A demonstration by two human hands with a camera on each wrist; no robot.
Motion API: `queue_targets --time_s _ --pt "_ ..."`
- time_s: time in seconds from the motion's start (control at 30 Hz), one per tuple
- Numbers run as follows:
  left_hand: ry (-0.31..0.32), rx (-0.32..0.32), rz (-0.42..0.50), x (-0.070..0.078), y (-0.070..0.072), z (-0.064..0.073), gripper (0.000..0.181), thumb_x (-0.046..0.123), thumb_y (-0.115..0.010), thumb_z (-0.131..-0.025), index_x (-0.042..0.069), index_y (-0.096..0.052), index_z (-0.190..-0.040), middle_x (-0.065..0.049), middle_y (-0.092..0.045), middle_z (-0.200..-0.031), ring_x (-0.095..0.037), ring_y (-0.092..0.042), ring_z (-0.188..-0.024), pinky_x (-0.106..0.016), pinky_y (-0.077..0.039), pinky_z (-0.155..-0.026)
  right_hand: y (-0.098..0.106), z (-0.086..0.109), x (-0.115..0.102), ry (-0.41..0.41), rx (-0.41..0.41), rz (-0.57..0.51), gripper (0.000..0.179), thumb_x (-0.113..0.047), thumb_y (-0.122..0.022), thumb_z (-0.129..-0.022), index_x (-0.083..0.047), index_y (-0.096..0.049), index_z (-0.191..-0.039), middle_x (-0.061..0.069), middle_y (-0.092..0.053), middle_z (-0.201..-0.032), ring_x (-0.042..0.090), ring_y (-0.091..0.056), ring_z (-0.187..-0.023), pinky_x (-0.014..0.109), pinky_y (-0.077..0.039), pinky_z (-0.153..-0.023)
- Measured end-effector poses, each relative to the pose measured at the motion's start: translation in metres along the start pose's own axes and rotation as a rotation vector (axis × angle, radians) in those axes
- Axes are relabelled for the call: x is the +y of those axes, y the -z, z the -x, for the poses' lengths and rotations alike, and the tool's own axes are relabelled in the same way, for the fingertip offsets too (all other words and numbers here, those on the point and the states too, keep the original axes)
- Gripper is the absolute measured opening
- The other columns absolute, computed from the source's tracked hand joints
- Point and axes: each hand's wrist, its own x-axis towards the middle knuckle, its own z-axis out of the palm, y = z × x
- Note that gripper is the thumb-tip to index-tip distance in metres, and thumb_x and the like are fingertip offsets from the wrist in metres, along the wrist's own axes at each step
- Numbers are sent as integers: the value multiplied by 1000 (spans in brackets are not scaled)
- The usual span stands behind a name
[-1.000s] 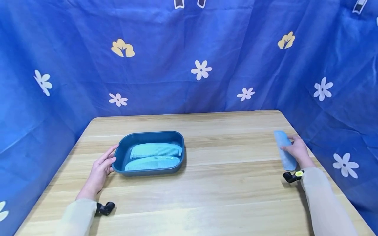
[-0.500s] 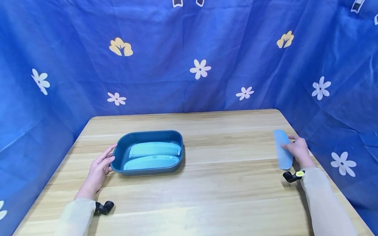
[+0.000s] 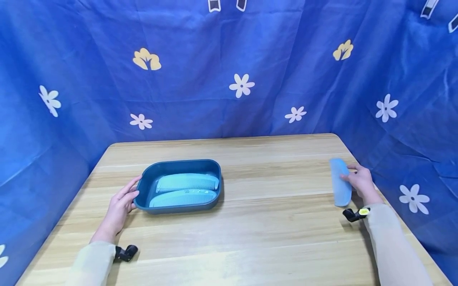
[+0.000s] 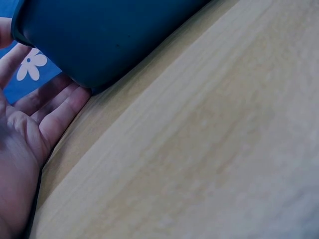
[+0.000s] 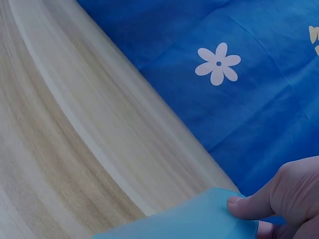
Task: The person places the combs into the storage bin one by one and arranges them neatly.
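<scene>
In the head view, my left hand [image 3: 119, 204] rests against the left end of a dark teal oblong box [image 3: 219, 190]. Its fingers are fairly straight. The left wrist view shows fingertips [image 4: 79, 94] touching the wall low down, near the table. Two light blue combs lie in the box side by side, a back comb [image 3: 187, 182] and a front comb [image 3: 183, 198]. Far to the right, my right hand [image 3: 361, 182] pinches a third light blue comb [image 3: 340, 186] by its side, thumb on the near face. This comb is tilted, and its lower edge is near the tabletop.
Everything stands on a light wooden table [image 3: 257, 238]. Blue cloth [image 3: 268, 51] with white flowers hangs round its back and sides, close to the right hand. A black wrist camera [image 3: 126, 253] sits on the left wrist, and another wrist camera [image 3: 354, 214] on the right.
The comb in my right hand has turned from showing its teeth to a tilted, smoother face, and shifted slightly left. Left hand and box stay put.
</scene>
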Motion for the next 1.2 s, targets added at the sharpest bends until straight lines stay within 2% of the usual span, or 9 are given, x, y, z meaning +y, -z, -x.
queue_targets --time_s 0.13,0.4,0.6,1.0,1.2 --pt "1 0 4 0 0 0 46 17 -46 -98 15 -38 -143 -2 -51 -117 -7 -59 -93 -21 -50 -70 1 2 -4 21 16 -5 59 -6 -59 -88 8 -32 -139 30 -45 -111 36 -55 -92 22 -46 -52" --pt "-9 5 14 -2 1 1 46 15 -46 -98 13 -38 -143 0 -55 -114 -7 -60 -91 -22 -50 -69 2 4 -9 79 49 38 56 -7 -59 -88 9 -36 -136 22 -49 -102 25 -54 -83 26 -49 -59" --pt "-9 6 22 -3 1 1 46 15 -46 -98 12 -38 -143 0 -55 -114 -7 -60 -92 -22 -50 -69 -1 5 -14 96 57 27 55 -6 -59 -88 9 -37 -136 18 -49 -97 15 -52 -74 23 -48 -57" --pt "6 7 3 0 1 0 46 17 -47 -97 15 -38 -143 -2 -51 -116 -7 -59 -93 -21 -50 -70 -12 11 -26 130 38 -9 54 -6 -59 -89 9 -37 -136 16 -47 -95 13 -49 -72 25 -48 -56" --pt "7 13 1 0 0 0 46 16 -47 -97 15 -39 -143 -2 -52 -115 -7 -59 -91 -21 -50 -69 -18 13 -34 164 52 6 53 -4 -60 -87 9 -40 -134 13 -46 -91 12 -45 -68 23 -44 -53"
